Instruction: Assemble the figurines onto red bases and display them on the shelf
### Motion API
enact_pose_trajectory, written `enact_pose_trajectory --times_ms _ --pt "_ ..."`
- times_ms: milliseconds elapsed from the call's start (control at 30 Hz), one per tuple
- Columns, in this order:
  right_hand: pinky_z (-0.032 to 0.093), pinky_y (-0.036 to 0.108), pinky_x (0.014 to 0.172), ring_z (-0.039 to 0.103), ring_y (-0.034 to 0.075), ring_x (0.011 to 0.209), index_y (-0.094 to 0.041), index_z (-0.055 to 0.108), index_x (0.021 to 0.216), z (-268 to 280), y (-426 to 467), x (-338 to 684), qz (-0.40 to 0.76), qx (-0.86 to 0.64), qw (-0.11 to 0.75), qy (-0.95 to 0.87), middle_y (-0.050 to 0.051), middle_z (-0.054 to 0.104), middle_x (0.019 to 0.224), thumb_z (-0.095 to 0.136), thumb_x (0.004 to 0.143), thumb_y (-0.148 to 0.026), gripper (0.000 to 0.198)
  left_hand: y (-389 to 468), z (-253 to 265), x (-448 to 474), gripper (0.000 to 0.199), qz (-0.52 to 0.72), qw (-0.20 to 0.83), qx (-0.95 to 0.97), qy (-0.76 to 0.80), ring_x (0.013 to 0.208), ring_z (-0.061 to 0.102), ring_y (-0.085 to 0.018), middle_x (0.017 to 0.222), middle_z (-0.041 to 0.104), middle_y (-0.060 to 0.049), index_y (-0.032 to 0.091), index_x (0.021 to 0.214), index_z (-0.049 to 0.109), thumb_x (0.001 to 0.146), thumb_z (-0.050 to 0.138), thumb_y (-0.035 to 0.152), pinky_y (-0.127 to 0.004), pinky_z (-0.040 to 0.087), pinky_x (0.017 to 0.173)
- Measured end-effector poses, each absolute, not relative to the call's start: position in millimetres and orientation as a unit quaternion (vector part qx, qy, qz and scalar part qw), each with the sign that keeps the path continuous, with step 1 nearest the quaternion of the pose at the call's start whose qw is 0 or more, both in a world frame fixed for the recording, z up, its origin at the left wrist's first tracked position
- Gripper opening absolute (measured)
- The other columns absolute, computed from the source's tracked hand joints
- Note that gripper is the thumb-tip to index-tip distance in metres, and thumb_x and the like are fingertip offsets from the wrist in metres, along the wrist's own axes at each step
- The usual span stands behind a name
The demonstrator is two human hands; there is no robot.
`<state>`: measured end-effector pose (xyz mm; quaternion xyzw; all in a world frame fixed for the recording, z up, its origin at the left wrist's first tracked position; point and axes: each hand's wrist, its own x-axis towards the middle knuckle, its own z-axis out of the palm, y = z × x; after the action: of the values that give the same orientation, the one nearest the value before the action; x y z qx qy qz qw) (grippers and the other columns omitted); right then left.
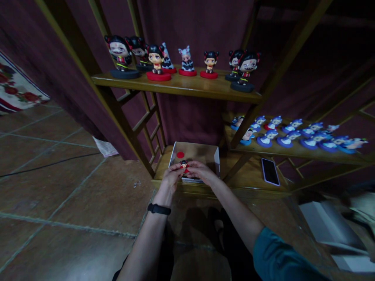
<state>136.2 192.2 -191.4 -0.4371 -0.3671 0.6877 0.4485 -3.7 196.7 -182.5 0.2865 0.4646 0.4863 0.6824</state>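
Between my two hands is a small figurine (184,164) with black hair and red on its body. The fingers of my left hand (173,173) close on its left side, and those of my right hand (199,171) grip it from the right. Both hands are over the near edge of a shallow white box (216,156) on the lowest shelf. Inside the box, beyond my left hand, lies a round red disc (180,155). My fingers cover part of the figurine's lower end.
On the upper shelf (187,86) stand several figurines on red or dark bases. Several blue-and-white figurines (288,137) crowd the right shelf. A phone (270,171) lies below them. Wooden posts (243,121) frame the shelves. A cable (52,164) crosses the floor at left.
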Motion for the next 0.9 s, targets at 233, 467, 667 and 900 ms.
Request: enact_pose_trajectory --times_ms 233,467,667,900 --pt "0.052 0.025 0.058 0.059 0.009 0.056 -0.019 0.054 0.081 -200 195 133 0.670 -0.442 0.461 -0.378 -0.002 0.061 0.069 0.072 0.060 -0.026 0.029 197 -187 -4 0.017 0.488 0.689 0.271 0.462 0.051 0.056 -0.006 0.063 0.064 -0.001 0.012 0.069 0.064 0.055 0.071 0.006 -0.016 0.042 0.049" --pt "0.053 0.025 0.057 0.060 0.009 0.052 -0.019 0.052 0.078 -201 194 127 0.652 -0.449 0.481 -0.377 -0.002 0.062 0.068 0.072 0.061 -0.026 0.027 197 -192 -3 0.020 0.502 0.689 0.254 0.457 0.051 0.056 -0.005 0.068 0.064 -0.001 0.013 0.077 0.062 0.059 0.067 0.004 -0.014 0.043 0.047" --pt "0.053 0.026 0.061 0.062 0.011 0.059 -0.018 0.052 0.074 -194 181 127 0.644 -0.444 0.502 -0.368 -0.002 0.062 0.070 0.072 0.057 -0.026 0.028 183 -192 4 0.013 0.506 0.702 0.218 0.451 0.049 0.055 -0.004 0.063 0.063 -0.001 0.012 0.072 0.061 0.063 0.067 0.004 -0.013 0.045 0.046" --pt "0.051 0.026 0.061 0.061 0.011 0.062 -0.018 0.053 0.077 -194 117 145 0.625 -0.459 0.539 -0.330 -0.002 0.062 0.075 0.074 0.053 -0.029 0.034 134 -188 20 0.015 0.454 0.731 0.237 0.451 0.049 0.056 -0.006 0.064 0.064 -0.003 0.011 0.073 0.064 0.062 0.067 0.002 -0.014 0.045 0.046"
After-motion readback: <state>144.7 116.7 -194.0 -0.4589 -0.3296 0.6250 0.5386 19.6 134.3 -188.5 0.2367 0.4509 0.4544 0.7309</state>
